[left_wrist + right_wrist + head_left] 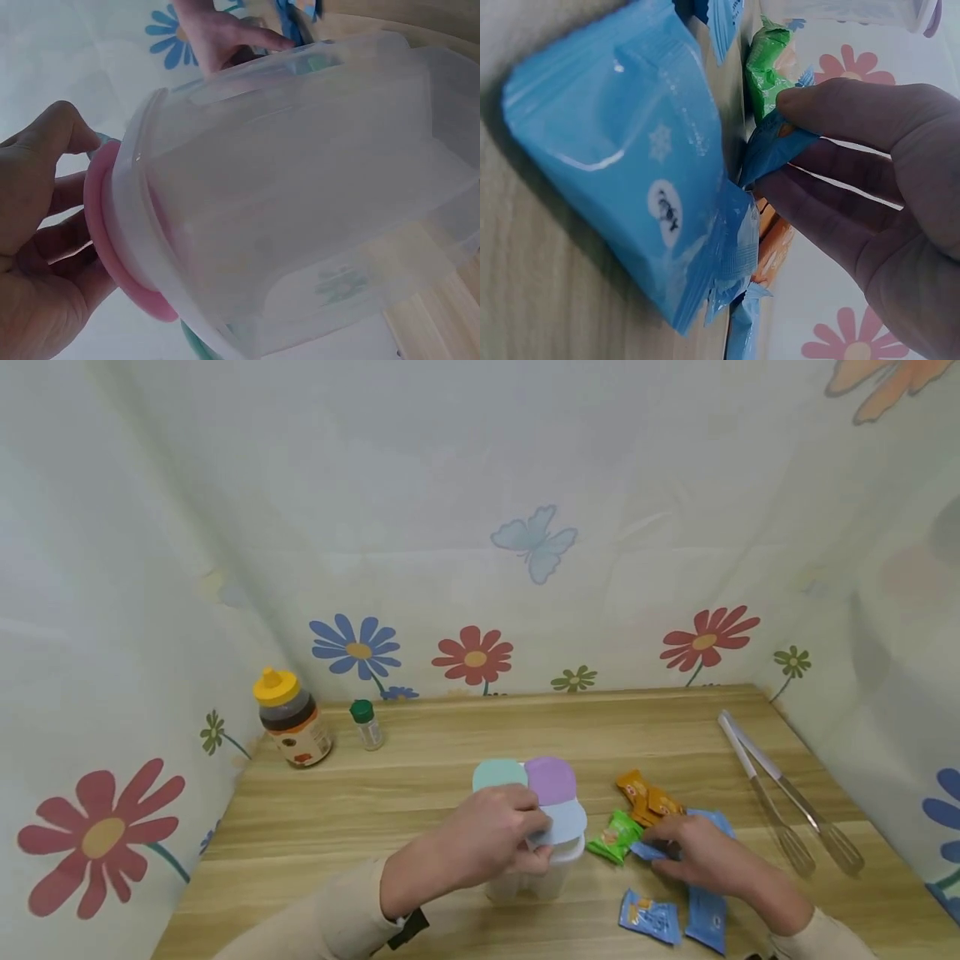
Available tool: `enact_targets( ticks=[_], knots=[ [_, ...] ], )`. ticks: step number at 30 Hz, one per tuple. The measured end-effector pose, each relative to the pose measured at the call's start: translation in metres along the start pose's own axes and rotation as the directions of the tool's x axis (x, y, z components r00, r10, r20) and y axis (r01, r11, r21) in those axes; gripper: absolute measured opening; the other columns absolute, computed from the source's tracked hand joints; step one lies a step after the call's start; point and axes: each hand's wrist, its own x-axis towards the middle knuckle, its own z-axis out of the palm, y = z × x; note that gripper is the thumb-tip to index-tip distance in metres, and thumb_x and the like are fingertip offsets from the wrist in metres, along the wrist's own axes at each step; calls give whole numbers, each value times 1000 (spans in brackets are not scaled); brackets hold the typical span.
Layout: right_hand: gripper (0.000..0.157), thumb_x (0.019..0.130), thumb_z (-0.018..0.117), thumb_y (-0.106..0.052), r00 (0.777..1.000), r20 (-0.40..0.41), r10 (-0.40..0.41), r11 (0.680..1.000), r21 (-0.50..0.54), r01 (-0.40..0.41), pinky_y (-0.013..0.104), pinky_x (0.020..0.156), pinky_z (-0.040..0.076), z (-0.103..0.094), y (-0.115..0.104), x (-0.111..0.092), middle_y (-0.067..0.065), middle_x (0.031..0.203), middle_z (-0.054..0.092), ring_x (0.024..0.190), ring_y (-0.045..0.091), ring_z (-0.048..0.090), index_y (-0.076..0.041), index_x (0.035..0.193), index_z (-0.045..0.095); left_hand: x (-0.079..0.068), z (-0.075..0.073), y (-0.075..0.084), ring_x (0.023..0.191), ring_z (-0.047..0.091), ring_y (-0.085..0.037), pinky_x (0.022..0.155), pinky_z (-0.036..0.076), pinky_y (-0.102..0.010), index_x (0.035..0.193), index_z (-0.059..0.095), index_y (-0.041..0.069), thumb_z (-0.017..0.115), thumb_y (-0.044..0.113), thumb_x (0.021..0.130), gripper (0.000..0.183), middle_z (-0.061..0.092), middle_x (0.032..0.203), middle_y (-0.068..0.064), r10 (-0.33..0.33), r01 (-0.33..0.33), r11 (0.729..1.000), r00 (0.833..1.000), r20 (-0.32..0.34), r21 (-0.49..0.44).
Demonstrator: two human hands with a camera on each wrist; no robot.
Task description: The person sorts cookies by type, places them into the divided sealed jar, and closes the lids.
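A clear plastic storage box (300, 195) with several coloured flap lids stands at the middle of the table. My left hand (498, 831) pinches the light-blue lid (564, 821), which is tilted up from the box's white rim. Under the same hand sits the pink lid (105, 217); the mint lid (497, 773) and purple lid (551, 779) lie behind. My right hand (870, 169) pinches a small blue snack packet (772, 150) between thumb and fingers, right by a green packet (615, 837). Orange packets (648, 797) and a longer blue packet (707, 918) lie around that hand.
Another small blue packet (649, 917) lies near the front. Metal tongs (772, 785) are at the right. At the back left stand a dark jar with a yellow lid (294, 718) and a green-capped shaker (366, 724). A flowered cloth (420, 568) surrounds the table.
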Motion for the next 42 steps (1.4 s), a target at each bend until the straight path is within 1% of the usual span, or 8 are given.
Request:
enact_targets(
  ticks=[4, 11, 17, 21, 24, 30, 38, 42],
  knots=[
    [24, 80, 78, -16, 1000, -7, 0, 1000, 24, 1, 23, 64, 53, -2, -1, 1, -4, 95, 72, 79, 1, 61, -11, 102, 73, -2, -4, -2, 64, 48, -1, 58, 37, -4, 81, 74, 12, 75, 21, 73, 12, 59, 73, 6, -43, 40, 997, 998, -37, -68],
    [26, 78, 78, -10, 995, -88, 41, 996, 78, -34, 23, 65, 55, -1, -3, -3, -4, 92, 72, 77, 1, 64, -12, 103, 70, -1, -8, -6, 65, 50, 0, 57, 36, -2, 87, 74, 10, 73, 21, 80, 13, 66, 78, 4, -106, 105, 985, 994, 0, -138],
    [22, 80, 76, -7, 993, -106, 57, 996, 81, -49, 22, 63, 54, -1, -2, -3, -3, 92, 72, 75, 0, 63, -14, 99, 69, -3, -11, -7, 69, 56, -2, 63, 43, -7, 90, 72, 11, 73, 19, 81, 12, 69, 80, 4, -128, 123, 981, 991, -25, -150],
    [23, 79, 76, -4, 989, -147, 21, 998, 59, -13, 24, 63, 56, -4, 0, -1, 1, 93, 73, 74, 2, 64, -10, 100, 69, -4, -13, -6, 70, 60, -4, 64, 45, -8, 88, 72, 11, 72, 17, 82, 9, 69, 79, 4, -137, 129, 981, 989, -47, -146],
    [24, 77, 76, -1, 983, -182, -16, 999, 46, 25, 25, 61, 56, -5, 1, -1, 2, 92, 73, 73, 1, 64, -9, 99, 70, -5, -12, -6, 69, 59, -3, 63, 43, -5, 88, 72, 11, 72, 17, 83, 8, 69, 79, 4, -159, 149, 976, 986, -48, -158],
    [26, 73, 78, 1, 963, -255, -86, 995, 17, 94, 23, 58, 55, -2, -1, 0, -1, 87, 72, 72, -3, 61, -10, 96, 70, -10, -10, -5, 68, 58, -4, 62, 41, -3, 90, 72, 10, 70, 15, 84, 8, 68, 78, 4, -226, 214, 948, 974, -23, -237],
    [32, 69, 77, 6, 937, -332, -104, 994, 1, 111, 20, 59, 54, -3, -4, -1, -4, 87, 71, 74, -4, 60, -10, 95, 70, -11, -8, -6, 68, 57, -3, 63, 43, -5, 90, 72, 11, 71, 17, 85, 9, 67, 77, 5, -254, 237, 930, 967, -25, -281],
    [33, 67, 77, 7, 928, -354, -115, 993, -20, 115, 22, 58, 54, -7, -6, 0, -6, 86, 71, 74, -4, 60, -11, 94, 71, -12, -7, -9, 68, 57, -3, 63, 46, -8, 91, 73, 10, 71, 17, 85, 9, 67, 78, 5, -273, 252, 910, 962, -21, -329]
  ],
)
